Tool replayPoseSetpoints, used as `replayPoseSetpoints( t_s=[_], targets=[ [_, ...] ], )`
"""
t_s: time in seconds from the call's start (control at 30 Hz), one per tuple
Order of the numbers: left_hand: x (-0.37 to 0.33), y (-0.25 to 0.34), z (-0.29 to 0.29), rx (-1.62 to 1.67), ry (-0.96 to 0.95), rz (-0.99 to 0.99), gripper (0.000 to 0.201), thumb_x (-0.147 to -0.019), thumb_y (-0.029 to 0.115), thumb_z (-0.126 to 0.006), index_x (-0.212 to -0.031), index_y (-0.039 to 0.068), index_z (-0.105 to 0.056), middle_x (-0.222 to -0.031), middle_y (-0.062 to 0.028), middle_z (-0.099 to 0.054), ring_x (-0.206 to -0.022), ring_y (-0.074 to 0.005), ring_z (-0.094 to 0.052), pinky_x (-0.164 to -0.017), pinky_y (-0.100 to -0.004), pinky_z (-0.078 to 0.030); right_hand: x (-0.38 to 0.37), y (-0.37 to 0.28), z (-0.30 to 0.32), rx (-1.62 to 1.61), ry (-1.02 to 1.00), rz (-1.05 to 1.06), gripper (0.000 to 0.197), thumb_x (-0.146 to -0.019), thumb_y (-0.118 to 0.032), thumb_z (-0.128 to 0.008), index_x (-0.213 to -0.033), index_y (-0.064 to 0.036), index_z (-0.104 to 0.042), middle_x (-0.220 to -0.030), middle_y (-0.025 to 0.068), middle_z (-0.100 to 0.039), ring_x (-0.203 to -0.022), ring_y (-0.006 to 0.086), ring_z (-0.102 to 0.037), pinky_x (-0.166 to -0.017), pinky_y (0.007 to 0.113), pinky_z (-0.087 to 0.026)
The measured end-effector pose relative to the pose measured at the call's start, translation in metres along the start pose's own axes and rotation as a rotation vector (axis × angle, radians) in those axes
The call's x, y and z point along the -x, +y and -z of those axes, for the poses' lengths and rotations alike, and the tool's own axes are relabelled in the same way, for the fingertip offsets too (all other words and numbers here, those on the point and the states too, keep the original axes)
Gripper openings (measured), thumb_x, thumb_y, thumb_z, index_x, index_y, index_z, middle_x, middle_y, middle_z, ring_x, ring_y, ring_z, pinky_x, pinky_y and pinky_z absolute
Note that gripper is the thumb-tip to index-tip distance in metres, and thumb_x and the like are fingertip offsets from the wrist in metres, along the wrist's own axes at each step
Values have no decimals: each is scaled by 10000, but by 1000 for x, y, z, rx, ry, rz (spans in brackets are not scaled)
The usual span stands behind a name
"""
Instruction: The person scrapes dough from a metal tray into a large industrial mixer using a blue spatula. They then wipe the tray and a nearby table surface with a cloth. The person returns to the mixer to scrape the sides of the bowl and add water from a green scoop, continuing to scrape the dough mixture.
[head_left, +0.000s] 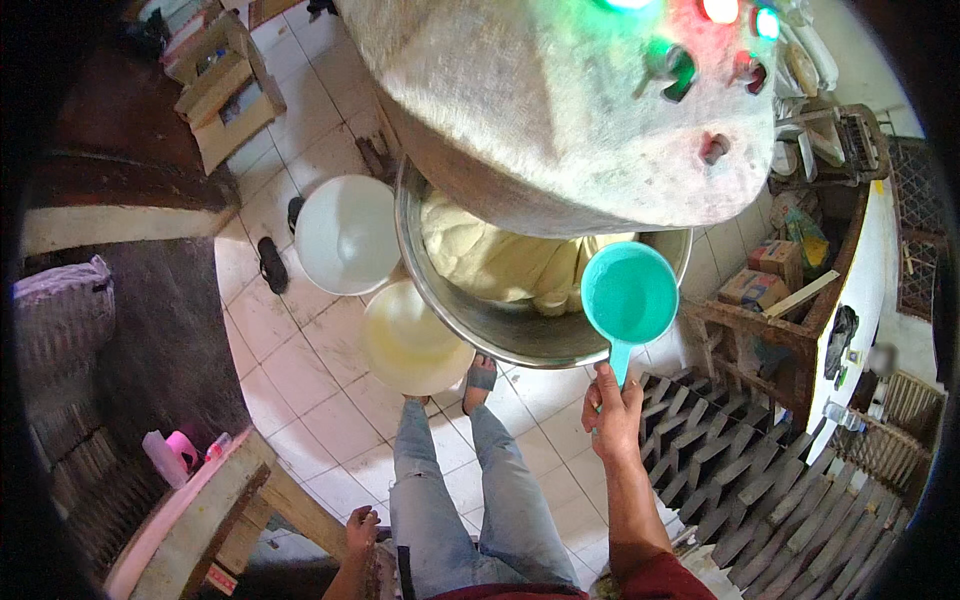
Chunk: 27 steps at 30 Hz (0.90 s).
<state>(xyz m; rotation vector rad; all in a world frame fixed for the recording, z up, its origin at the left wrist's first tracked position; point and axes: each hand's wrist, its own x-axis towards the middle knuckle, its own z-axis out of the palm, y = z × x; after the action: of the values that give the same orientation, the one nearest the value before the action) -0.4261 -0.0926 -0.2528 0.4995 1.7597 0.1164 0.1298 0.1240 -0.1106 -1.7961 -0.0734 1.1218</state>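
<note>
At the far left a woven sack (62, 330) with a pale plastic bag on top sits on the dark floor, and nearer the lower edge a pink bottle (183, 447) stands beside a worn wooden table (190, 520). The left hand (361, 530) hangs low by the person's thigh, fingers loosely curled; I cannot tell whether it holds anything. Above it on the white tiled floor (300, 370) stand two buckets touching each other: a white bucket (347, 235) that looks empty, and just in front of it a cream bucket (410, 340) with a pale, cloudy inside, set right by the person's sandalled foot. Both press against the rim of a large steel mixing bowl (520, 345), which holds a mass of yellowish dough (500, 260) and sits under the flour-dusted head of a big mixer (560, 110) with coloured lights on top. The right hand (614, 415) is closed around the handle of a teal plastic scoop (630, 295), thumb and fingers wrapped tight, holding it upright so its round cup hovers over the bowl's right rim; the cup looks empty. To the right, a wooden slatted pallet (760, 490) covers the floor, and behind it a rough wooden shelf (790, 320) carries cardboard boxes and packets, beside a white counter edge along the wall.
</note>
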Motion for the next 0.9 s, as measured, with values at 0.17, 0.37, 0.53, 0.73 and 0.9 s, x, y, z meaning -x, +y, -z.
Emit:
replayPoseSetpoints(
  t_s=[0.17,0.37,0.53,0.73,0.9],
  targets=[
    [5,18,13,-36,99,-14,417,-940,271,-665,-1237,-10,-583,-999,-105,-640,-851,-201,-667,-664,-330,-540,-5,-8,17,100,45,87,237,-1029,-291,-572,-943,-91,-477,-631,-25,-437,-426,73,-400,-352,250,-320],
    [20,21,15,-23,119,-7,436,-929,298,-675,-1231,-3,-584,-1008,-96,-640,-857,-197,-665,-667,-335,-541,-22,-14,35,95,133,189,216,-1030,-265,-570,-962,-107,-438,-637,-44,-419,-445,52,-387,-360,238,-331],
    [19,20,-1,-7,114,-26,478,-929,342,-675,-1234,-13,-575,-1017,-86,-640,-869,-192,-662,-670,-337,-539,-31,15,31,254,82,305,189,-1022,-180,-559,-1013,8,-534,-716,23,-558,-601,121,-495,-531,313,-399],
    [21,1,-7,66,108,-75,465,-930,318,-678,-1231,-20,-573,-1017,-89,-649,-869,-191,-667,-672,-336,-545,-35,26,30,456,112,396,256,-1010,-196,-573,-1065,53,-545,-750,101,-587,-702,181,-565,-630,348,-454],
    [25,-13,-13,3,138,14,458,-930,308,-681,-1233,-19,-577,-1000,-92,-656,-858,-191,-673,-658,-333,-552,-43,5,35,281,98,325,280,-1025,-255,-576,-1069,6,-485,-673,22,-488,-552,111,-491,-488,274,-398]
  ],
)
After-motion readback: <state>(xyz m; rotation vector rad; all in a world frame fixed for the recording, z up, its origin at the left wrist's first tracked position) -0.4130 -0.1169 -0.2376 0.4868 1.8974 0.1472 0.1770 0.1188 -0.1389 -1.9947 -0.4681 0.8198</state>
